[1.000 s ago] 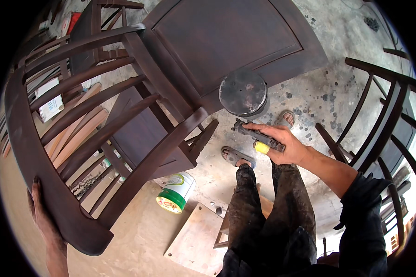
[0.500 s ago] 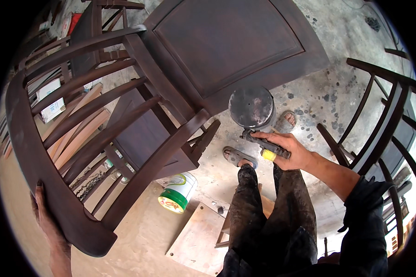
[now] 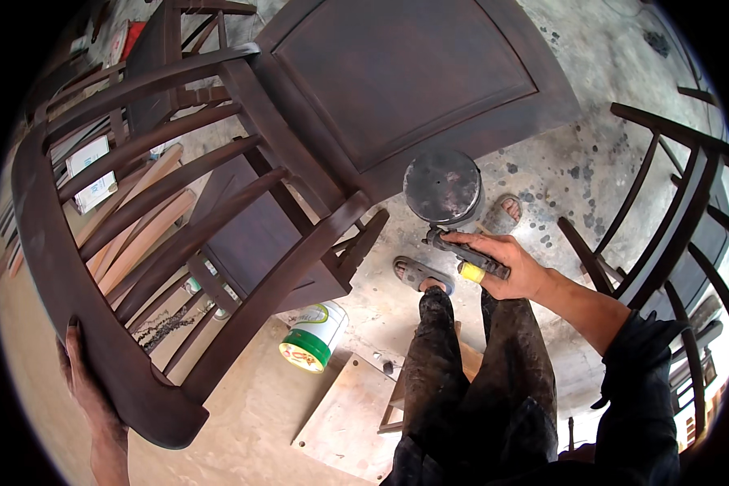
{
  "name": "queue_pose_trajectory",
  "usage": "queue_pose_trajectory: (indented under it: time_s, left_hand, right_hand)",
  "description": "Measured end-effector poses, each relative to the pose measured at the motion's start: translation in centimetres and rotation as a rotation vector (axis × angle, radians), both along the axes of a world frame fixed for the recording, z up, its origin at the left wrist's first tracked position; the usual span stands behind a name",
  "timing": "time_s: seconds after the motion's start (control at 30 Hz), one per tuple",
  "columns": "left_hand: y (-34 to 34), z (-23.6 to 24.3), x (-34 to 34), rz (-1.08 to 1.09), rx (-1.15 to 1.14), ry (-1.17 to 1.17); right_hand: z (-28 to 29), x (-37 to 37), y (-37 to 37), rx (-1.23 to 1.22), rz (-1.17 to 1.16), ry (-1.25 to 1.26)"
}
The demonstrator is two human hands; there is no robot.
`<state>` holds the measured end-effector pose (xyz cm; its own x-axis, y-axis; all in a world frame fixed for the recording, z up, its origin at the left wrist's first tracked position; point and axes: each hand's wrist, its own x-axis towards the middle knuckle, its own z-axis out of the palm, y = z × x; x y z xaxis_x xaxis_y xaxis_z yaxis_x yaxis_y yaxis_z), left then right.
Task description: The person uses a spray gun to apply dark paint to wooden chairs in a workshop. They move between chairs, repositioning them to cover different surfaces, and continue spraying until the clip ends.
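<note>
A dark brown wooden chair with a slatted back fills the left and upper middle, its broad panelled seat at the far side. At the lower left, my left hand grips the outer edge of its curved top rail, with part of the fingers hidden behind the wood. My right hand is closed around the handle of a spray gun. Its round black cup, smeared on the lid, sits just off the seat's near edge. A yellow band shows on the gun beside my fingers.
On the floor below the chair back stands a white and green bucket, near a pale board. Another dark chair is at the right. Light wooden pieces and a white box lie behind the slats.
</note>
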<state>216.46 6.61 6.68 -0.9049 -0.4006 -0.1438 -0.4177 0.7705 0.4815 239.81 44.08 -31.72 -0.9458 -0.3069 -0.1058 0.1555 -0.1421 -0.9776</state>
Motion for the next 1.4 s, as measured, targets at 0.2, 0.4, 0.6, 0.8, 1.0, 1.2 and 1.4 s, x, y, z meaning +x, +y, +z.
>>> queue_pose_trajectory:
  time_s: [0.2, 0.4, 0.6, 0.8, 1.0, 1.2, 1.4]
  left_hand:
    - [0.5, 0.0, 0.1, -0.027, 0.035, -0.043]
    - [1.5, -0.3, 0.4, -0.018, -0.015, -0.019]
    - [1.5, -0.3, 0.4, 0.008, -0.029, -0.007]
    - [0.9, 0.0, 0.2, 0.004, -0.023, -0.016]
    - [0.9, -0.3, 0.3, -0.012, -0.013, -0.014]
    - [0.5, 0.0, 0.2, -0.014, -0.019, -0.028]
    - [1.0, -0.1, 0.3, 0.012, 0.012, -0.021]
  right_hand:
    - [0.3, 0.3, -0.6, -0.058, -0.008, 0.106]
    - [1.7, 0.1, -0.7, -0.101, 0.020, 0.129]
    - [1.1, 0.0, -0.8, -0.061, 0.006, 0.122]
    - [0.1, -0.1, -0.5, -0.025, -0.057, 0.136]
    - [1.2, -0.6, -0.3, -0.022, -0.013, 0.010]
    - [1.9, -1.1, -0.3, -0.018, 0.001, 0.134]
    - [1.7, -1.7, -0.9, -0.083, 0.011, 0.181]
